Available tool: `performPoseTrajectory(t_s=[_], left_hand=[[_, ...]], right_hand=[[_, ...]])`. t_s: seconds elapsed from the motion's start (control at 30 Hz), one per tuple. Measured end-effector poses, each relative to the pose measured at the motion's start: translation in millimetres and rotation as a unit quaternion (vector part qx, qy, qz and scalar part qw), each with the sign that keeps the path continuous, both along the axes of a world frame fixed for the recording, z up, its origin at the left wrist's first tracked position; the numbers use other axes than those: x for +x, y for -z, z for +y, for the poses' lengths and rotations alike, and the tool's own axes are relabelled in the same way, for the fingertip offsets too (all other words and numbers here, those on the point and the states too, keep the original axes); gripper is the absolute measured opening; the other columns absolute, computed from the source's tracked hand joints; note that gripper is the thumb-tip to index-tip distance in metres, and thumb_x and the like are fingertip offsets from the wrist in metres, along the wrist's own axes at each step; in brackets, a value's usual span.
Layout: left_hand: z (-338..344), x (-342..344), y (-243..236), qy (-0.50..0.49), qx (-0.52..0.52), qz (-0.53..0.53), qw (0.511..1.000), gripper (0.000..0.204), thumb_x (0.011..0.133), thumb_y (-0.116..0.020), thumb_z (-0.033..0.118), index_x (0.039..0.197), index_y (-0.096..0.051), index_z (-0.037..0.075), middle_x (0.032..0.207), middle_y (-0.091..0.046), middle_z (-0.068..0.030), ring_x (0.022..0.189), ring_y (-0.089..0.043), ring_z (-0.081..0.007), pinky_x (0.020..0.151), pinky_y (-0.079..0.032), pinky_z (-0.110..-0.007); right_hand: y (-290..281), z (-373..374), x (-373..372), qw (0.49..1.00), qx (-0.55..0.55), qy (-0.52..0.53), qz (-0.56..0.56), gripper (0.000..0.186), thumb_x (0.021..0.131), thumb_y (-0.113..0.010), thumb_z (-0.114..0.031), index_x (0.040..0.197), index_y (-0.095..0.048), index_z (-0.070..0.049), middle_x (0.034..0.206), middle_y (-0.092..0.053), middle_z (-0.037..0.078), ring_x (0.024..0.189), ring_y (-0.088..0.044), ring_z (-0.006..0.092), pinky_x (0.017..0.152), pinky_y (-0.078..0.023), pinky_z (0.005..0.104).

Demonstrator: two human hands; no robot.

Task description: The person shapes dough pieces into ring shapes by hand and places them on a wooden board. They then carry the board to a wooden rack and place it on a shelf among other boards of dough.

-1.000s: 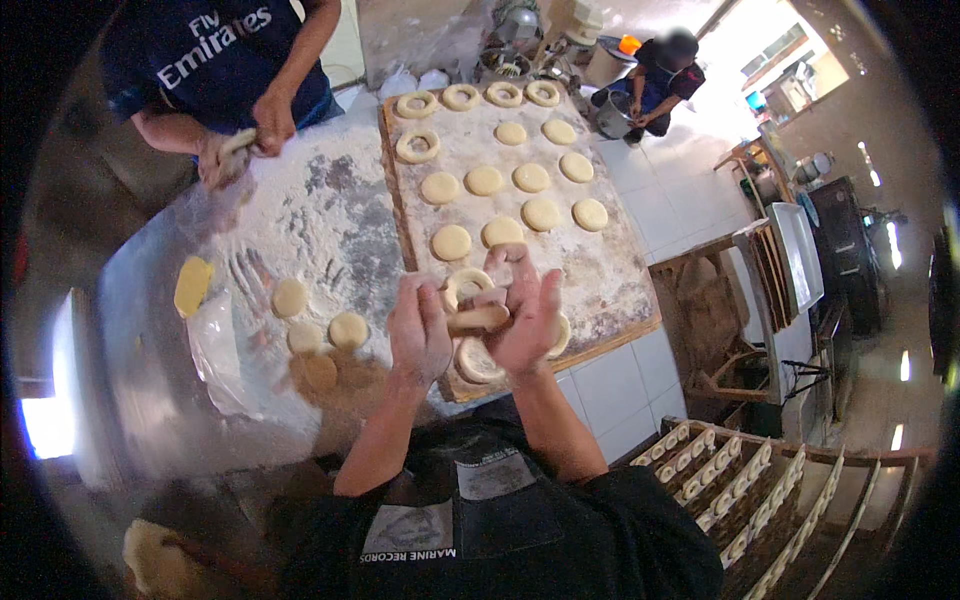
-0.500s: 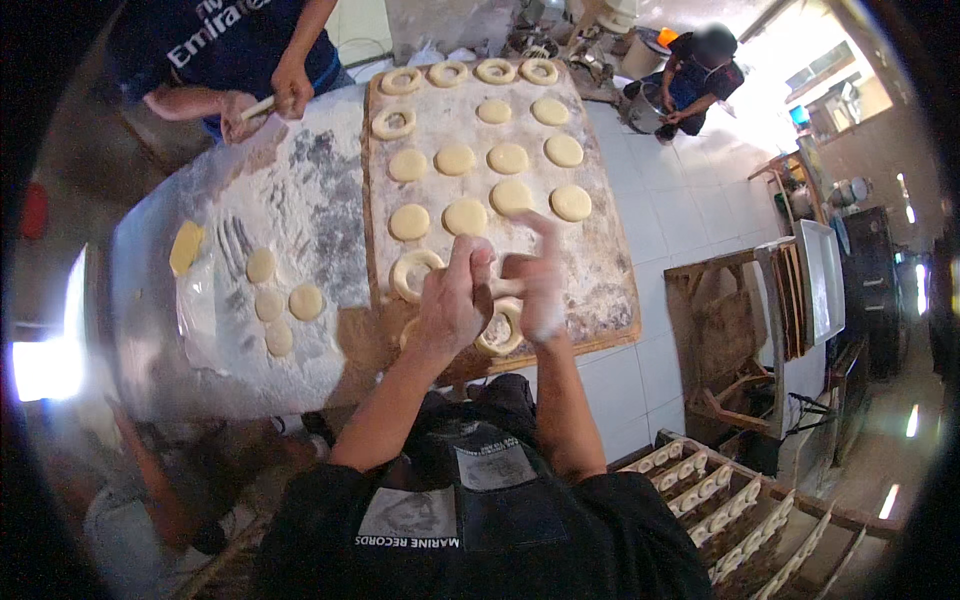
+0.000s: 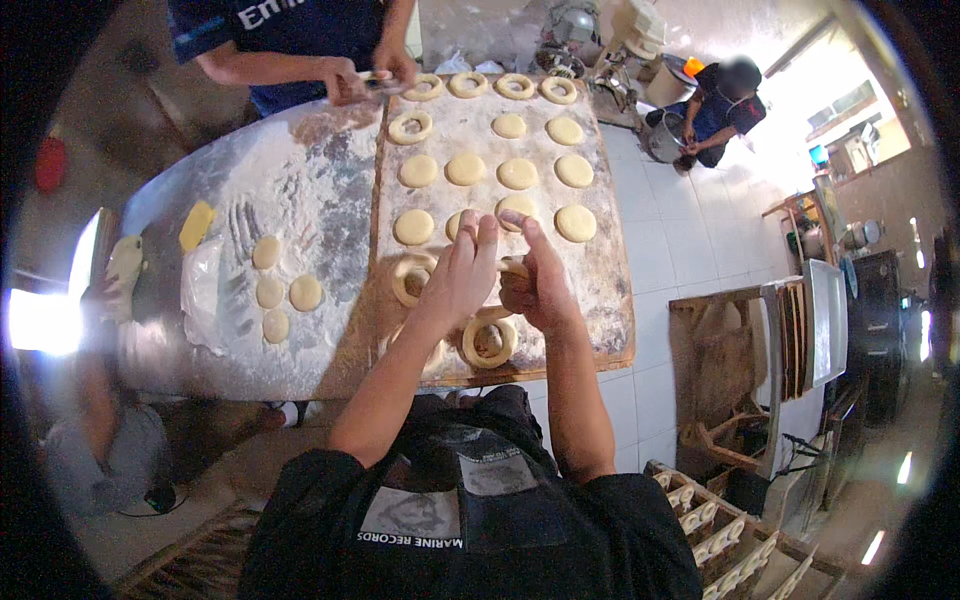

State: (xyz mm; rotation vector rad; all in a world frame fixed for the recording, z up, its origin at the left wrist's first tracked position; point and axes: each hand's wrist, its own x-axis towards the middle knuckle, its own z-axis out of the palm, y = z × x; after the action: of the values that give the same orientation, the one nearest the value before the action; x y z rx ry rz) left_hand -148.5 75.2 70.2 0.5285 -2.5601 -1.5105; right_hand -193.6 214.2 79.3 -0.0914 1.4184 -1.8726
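Note:
A piece of pale dough [image 3: 510,267], apparently a ring, is partly hidden between my hands above the floured wooden board [image 3: 610,270]. My right hand [image 3: 540,280] curls round it, index finger raised. My left hand [image 3: 458,272] is beside it, fingers stretched upward and its thumb out of sight. Dough rings [image 3: 489,342] lie below and left of my hands; flat dough rounds [image 3: 516,174] sit in rows beyond, with more rings along the far edge.
Left: metal table [image 3: 160,350] with flour, dough rounds, yellow scraper [image 3: 197,226]. A co-worker [image 3: 290,45] handles dough top left; another person [image 3: 105,460] is lower left; a third [image 3: 715,120] crouches with a bucket. Right: wooden stand [image 3: 715,370], rack of rings [image 3: 720,540].
My left fingers have straightened upward; my right hand stays curled round the dough. The co-worker's hands have moved right toward the board's far corner. The view has shifted.

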Motion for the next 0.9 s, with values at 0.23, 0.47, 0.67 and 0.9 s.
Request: performPoseTrajectory(t_s=[0.23, 0.47, 0.67, 0.9], left_hand=[[-31, -12, 30, -0.001, -0.328, -0.111, 0.938, 0.068, 0.091, -0.051, 0.047, 0.14, -0.034, 0.003, 0.127, -0.045, -0.0249, 0.121, -0.042, -0.0389, 0.101, -0.03, -0.053], [-19, 6, 27, 0.095, -0.291, -0.16, 0.938, 0.089, 0.072, -0.074, 0.039, 0.141, -0.028, 0.006, 0.129, -0.038, -0.0229, 0.124, -0.037, -0.0424, 0.101, -0.031, -0.057], [-27, 4, 34, 0.128, -0.263, -0.177, 0.94, 0.085, 0.076, -0.071, 0.04, 0.14, -0.029, 0.005, 0.129, -0.039, -0.0241, 0.123, -0.037, -0.0432, 0.102, -0.03, -0.056], [-95, -22, 38, -0.005, -0.336, -0.165, 0.927, 0.061, 0.092, -0.053, 0.042, 0.135, -0.042, -0.001, 0.129, -0.047, -0.0248, 0.122, -0.043, -0.0387, 0.103, -0.031, -0.051]], right_hand=[[54, 6, -26, 0.874, 0.391, 0.069, 0.28, 0.077, 0.084, -0.063, -0.043, 0.136, -0.03, 0.004, 0.099, -0.063, 0.032, 0.093, -0.065, 0.039, 0.081, -0.049, 0.0425], [65, -14, -4, 0.705, 0.557, -0.025, 0.438, 0.078, 0.077, -0.07, -0.044, 0.14, -0.032, -0.017, 0.104, -0.058, 0.021, 0.097, -0.059, 0.0396, 0.083, -0.044, 0.0533], [56, -14, -9, 0.727, 0.536, -0.018, 0.43, 0.07, 0.079, -0.069, -0.042, 0.135, -0.038, -0.012, 0.098, -0.06, 0.023, 0.092, -0.06, 0.042, 0.079, -0.047, 0.0523], [70, -60, -39, 0.704, 0.549, 0.004, 0.451, 0.038, 0.082, -0.057, -0.016, 0.115, -0.053, 0.0, 0.099, -0.06, 0.027, 0.091, -0.061, 0.0425, 0.082, -0.049, 0.0487]])
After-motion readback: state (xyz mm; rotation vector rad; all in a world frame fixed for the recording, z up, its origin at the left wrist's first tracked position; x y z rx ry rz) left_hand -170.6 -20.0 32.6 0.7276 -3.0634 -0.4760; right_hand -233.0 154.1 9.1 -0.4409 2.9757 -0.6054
